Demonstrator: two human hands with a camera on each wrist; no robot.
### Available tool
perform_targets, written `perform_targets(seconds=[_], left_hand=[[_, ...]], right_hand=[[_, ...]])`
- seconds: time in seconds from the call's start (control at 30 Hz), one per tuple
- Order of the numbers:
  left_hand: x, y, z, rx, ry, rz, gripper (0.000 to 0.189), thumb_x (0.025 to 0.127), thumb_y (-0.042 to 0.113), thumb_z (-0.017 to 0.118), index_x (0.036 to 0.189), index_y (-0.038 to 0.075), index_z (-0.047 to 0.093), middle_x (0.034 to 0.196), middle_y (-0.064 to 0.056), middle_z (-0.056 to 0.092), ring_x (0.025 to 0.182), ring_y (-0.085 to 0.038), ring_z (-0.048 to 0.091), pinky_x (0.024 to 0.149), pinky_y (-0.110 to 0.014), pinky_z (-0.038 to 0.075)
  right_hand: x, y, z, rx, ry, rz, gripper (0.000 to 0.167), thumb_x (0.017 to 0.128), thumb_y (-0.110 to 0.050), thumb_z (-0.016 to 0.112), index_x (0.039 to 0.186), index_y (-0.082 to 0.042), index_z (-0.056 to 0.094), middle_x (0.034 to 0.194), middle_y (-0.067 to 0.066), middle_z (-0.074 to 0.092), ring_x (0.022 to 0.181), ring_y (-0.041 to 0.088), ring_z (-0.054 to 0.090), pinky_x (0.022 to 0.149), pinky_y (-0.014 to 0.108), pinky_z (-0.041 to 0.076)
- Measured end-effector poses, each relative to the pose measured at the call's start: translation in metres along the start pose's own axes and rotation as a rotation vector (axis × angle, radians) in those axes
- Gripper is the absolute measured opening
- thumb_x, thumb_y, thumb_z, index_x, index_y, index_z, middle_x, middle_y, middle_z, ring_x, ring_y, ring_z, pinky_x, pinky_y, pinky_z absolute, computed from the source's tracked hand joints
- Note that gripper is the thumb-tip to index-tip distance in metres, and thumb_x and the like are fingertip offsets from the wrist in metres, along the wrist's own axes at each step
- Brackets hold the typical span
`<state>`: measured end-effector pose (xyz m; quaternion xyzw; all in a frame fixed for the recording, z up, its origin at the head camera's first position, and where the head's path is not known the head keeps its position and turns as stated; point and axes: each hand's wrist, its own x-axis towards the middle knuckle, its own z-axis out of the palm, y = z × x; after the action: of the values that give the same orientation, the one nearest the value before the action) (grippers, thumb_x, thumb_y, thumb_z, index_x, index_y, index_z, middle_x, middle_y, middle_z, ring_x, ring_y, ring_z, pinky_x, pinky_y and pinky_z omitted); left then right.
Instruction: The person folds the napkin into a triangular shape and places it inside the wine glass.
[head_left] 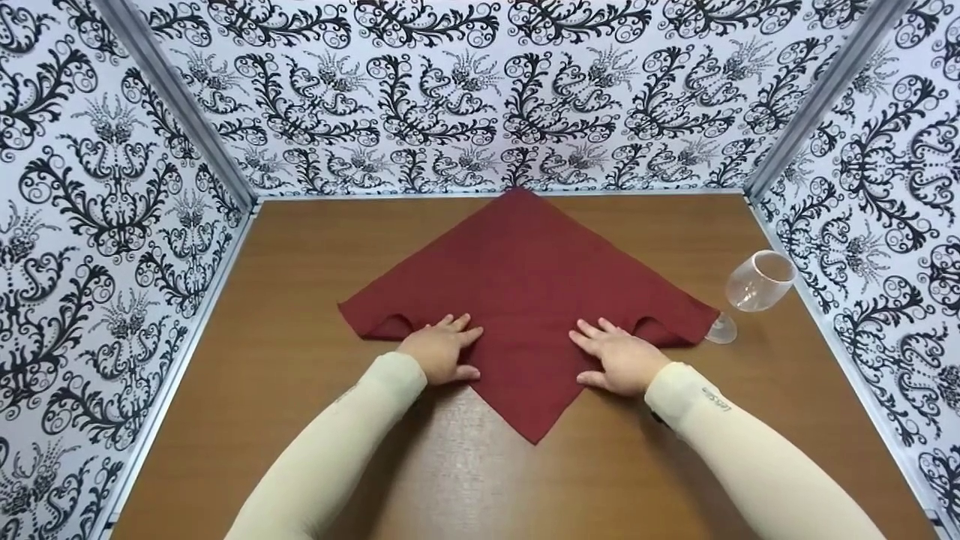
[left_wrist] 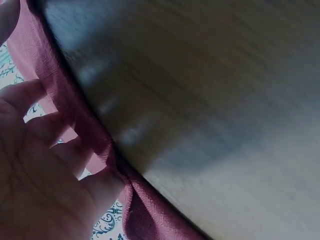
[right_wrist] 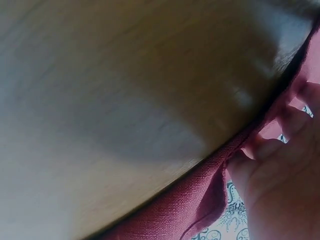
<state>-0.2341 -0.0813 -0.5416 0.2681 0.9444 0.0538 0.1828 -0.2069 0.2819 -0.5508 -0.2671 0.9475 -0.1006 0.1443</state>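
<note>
Sleeves: cream sleeves (head_left: 330,450) covered both forearms nearest the head camera, reaching in over the brown desk (head_left: 285,255).
Left hand: the left hand (head_left: 441,349) lay palm down, fingers straight and together, pressing on the napkin's lower left edge; it gripped nothing.
Right hand: the right hand (head_left: 619,357) mirrored it on the lower right edge, flat and open, fingers extended.
Napkin: the dark red cloth napkin (head_left: 525,277) lay spread as a diamond in the middle of the desk, one corner touching the back wall and one pointing at the person. Small folds showed at its left and right corners, just beside each hand. The flat palms probably held the cloth smooth and still.
Wine glass: a clear wine glass (head_left: 754,289) stood tilted near the right wall, its foot just beside the napkin's right corner, apparently parked out of the way.
Wrist views: both showed only blurred close-ups of fingers (left_wrist: 45,125) against the napkin's edge and wood grain; the glass and overall layout appeared only from the head.
Walls: black-and-white patterned walls (head_left: 112,187) enclosed the desk.
</note>
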Motion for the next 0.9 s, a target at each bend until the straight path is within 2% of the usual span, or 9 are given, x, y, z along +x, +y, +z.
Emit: perform_targets(seconds=[0.27, 0.5, 0.63, 0.73, 0.9], left_hand=[[-0.004, 0.002, 0.002, -0.008, 0.031, 0.007, 0.080, 0.096, 0.058, 0.069, 0.163, 0.026, 0.041, 0.174, -0.007, 0.030, 0.160, -0.035, 0.030, 0.125, -0.057, 0.035], [-0.014, 0.004, 0.008, 0.029, 0.024, 0.034, 0.080, 0.095, 0.060, 0.070, 0.163, 0.027, 0.043, 0.172, -0.009, 0.034, 0.158, -0.035, 0.035, 0.125, -0.047, 0.038], [-0.019, 0.005, 0.011, 0.020, 0.034, 0.045, 0.079, 0.094, 0.059, 0.072, 0.161, 0.027, 0.045, 0.170, -0.009, 0.037, 0.156, -0.035, 0.038, 0.122, -0.047, 0.041], [-0.017, 0.003, 0.013, 0.020, 0.054, 0.043, 0.076, 0.094, 0.058, 0.072, 0.159, 0.027, 0.049, 0.168, -0.007, 0.041, 0.154, -0.034, 0.042, 0.121, -0.047, 0.042], [-0.010, -0.002, 0.014, 0.046, 0.123, 0.045, 0.066, 0.094, 0.052, 0.074, 0.151, 0.022, 0.060, 0.160, -0.001, 0.054, 0.146, -0.027, 0.054, 0.119, -0.043, 0.044]], right_hand=[[-0.005, -0.006, -0.003, 0.021, -0.019, 0.034, 0.077, 0.099, -0.047, 0.070, 0.162, -0.014, 0.043, 0.171, 0.016, 0.033, 0.158, 0.049, 0.026, 0.126, 0.059, 0.029], [-0.015, -0.011, 0.000, 0.020, -0.010, 0.019, 0.078, 0.094, -0.048, 0.077, 0.159, -0.015, 0.049, 0.167, 0.016, 0.040, 0.153, 0.052, 0.034, 0.120, 0.062, 0.037], [-0.020, -0.013, 0.001, 0.014, -0.004, 0.018, 0.078, 0.091, -0.049, 0.080, 0.157, -0.017, 0.053, 0.166, 0.014, 0.043, 0.151, 0.051, 0.039, 0.116, 0.061, 0.043], [-0.019, -0.013, 0.002, -0.006, 0.023, 0.018, 0.072, 0.091, -0.047, 0.079, 0.153, -0.018, 0.057, 0.163, 0.013, 0.048, 0.148, 0.050, 0.045, 0.113, 0.059, 0.046], [-0.013, -0.013, 0.003, -0.069, 0.092, 0.018, 0.061, 0.094, -0.043, 0.077, 0.147, -0.015, 0.064, 0.154, 0.011, 0.059, 0.139, 0.045, 0.057, 0.110, 0.056, 0.050]])
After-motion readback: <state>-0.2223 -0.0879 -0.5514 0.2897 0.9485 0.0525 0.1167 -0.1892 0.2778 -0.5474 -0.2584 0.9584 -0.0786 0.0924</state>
